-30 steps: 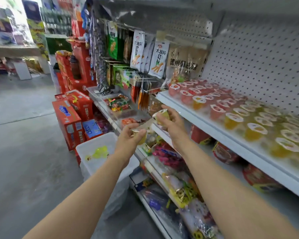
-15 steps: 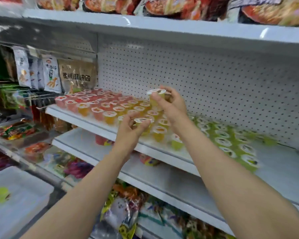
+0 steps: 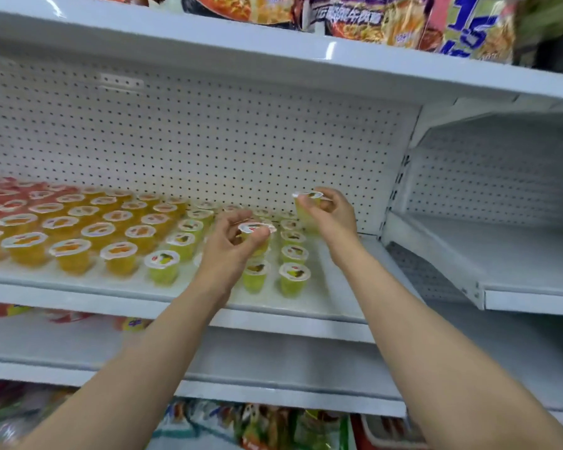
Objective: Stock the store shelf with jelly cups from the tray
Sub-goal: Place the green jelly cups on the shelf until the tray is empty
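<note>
Both hands are over the white store shelf, each with a green jelly cup. My left hand pinches one green cup by its rim, above the green rows. My right hand grips another green jelly cup near the pegboard back wall, above the shelf's right end. Several rows of jelly cups stand on the shelf: red ones far left, orange ones in the middle, green ones on the right. The tray is out of view.
A bare strip of shelf lies right of the green cups, up to the upright post. A neighbouring bare shelf sits to the right. Noodle packets fill the shelf above; bagged goods lie below.
The view swung right from the tray and aisle to the shelf. Both hands, each still holding a cup, moved right along the shelf to the green rows.
</note>
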